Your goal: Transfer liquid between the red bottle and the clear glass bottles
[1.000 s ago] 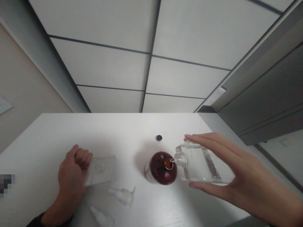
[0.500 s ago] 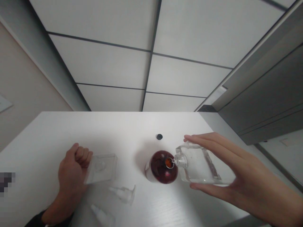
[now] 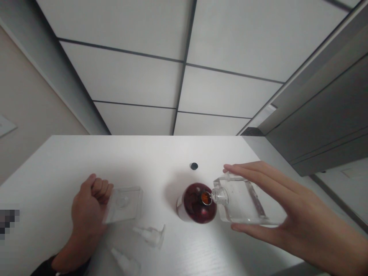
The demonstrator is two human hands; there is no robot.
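Note:
My right hand (image 3: 267,199) grips a clear square glass bottle (image 3: 241,199), tipped on its side with its neck pointing left. The bottle's mouth meets the open neck of a dark red-brown round bottle (image 3: 198,203) that stands on the white table. Clear liquid shows inside the tipped bottle. On the left, my left hand (image 3: 92,203) is closed in a loose fist and rests beside a second clear square bottle (image 3: 123,203); whether anything is inside the fist is hidden.
A small black cap (image 3: 194,166) lies behind the red-brown bottle on the white table (image 3: 143,153). Two clear plastic nozzle pieces, one (image 3: 151,234) upper and one (image 3: 125,260) lower, lie near the front. A panelled wall (image 3: 138,88) stands behind.

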